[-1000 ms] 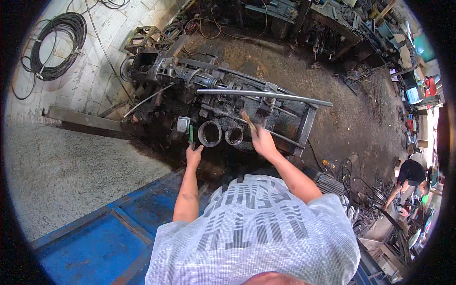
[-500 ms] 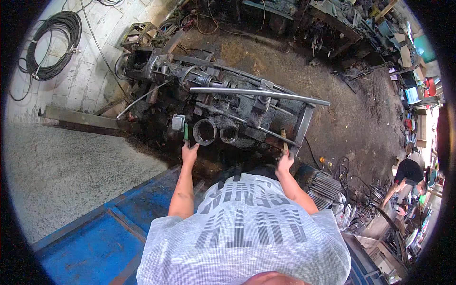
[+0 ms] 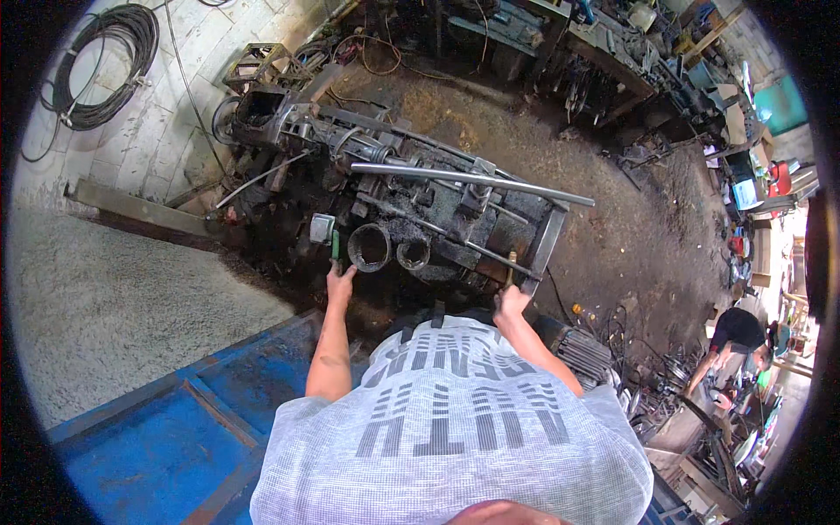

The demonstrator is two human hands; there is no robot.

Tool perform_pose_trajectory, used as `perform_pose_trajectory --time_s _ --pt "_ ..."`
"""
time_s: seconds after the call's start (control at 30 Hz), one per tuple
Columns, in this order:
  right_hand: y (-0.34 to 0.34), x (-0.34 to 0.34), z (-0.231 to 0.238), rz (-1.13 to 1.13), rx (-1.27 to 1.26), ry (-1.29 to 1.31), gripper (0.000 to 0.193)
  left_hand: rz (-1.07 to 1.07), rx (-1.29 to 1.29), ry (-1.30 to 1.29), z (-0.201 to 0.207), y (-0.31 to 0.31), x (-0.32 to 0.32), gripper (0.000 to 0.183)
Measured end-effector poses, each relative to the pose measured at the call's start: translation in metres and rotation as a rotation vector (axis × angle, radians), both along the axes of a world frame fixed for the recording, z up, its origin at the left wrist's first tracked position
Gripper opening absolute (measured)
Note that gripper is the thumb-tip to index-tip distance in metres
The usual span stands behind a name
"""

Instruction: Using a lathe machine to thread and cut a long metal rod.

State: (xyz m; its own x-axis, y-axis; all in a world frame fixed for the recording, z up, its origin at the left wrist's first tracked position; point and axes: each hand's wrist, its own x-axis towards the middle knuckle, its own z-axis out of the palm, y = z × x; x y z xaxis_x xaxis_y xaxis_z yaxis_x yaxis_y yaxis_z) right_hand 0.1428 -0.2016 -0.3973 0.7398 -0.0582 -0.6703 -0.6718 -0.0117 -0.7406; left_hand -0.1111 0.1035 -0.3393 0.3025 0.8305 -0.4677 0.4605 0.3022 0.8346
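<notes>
Your left hand (image 3: 340, 284) grips a slim green plastic-looking handle (image 3: 335, 246), your right hand (image 3: 511, 303) a tan, apparently wooden brush-like tool (image 3: 511, 269); stroke lightly around the dark metal machine bed (image 3: 549, 241), mid-frame.

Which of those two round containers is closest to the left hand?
The larger round container, just beyond the left hand; the smaller round container sits farther right.

Shirt (image 3: 437, 490) nearest is pale grey with a super fine grid, plus chunky dark grey bars in rows. The tool handle (image 3: 335, 245) on the left is bright green, while the stick (image 3: 511, 269) on the right is kinda tan. Panel (image 3: 131, 455) near left is proper blue with brown smudges, long pipe (image 3: 472, 178) is silvery, cable coil (image 3: 63, 80) far left is black, and the floor (image 3: 647, 227) is blotchy dark brown.
</notes>
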Motion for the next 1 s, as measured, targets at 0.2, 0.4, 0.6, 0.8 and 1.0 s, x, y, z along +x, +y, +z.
perform_pose_trajectory --time_s 0.2,0.4,0.6,0.8,1.0 --pt "0.081 0.060 0.172 0.249 0.178 -0.788 0.037 0.134 0.006 0.000 0.011 -0.009 0.005 0.076" --pt "0.175 0.159 0.205 0.906 -0.289 -1.514 0.030 0.321 -0.264 -0.009 0.010 -0.004 -0.001 0.068" --pt "0.195 0.149 0.215 1.238 -0.700 -1.173 0.036 0.347 -0.268 0.006 0.015 -0.002 0.010 0.066" --pt "0.201 0.155 0.207 1.201 -0.764 -1.118 0.041 0.320 -0.240 0.036 0.033 -0.004 0.028 0.071" --pt "0.201 0.153 0.216 1.210 -0.792 -1.016 0.045 0.249 -0.161 0.171 0.027 -0.001 0.025 0.073"
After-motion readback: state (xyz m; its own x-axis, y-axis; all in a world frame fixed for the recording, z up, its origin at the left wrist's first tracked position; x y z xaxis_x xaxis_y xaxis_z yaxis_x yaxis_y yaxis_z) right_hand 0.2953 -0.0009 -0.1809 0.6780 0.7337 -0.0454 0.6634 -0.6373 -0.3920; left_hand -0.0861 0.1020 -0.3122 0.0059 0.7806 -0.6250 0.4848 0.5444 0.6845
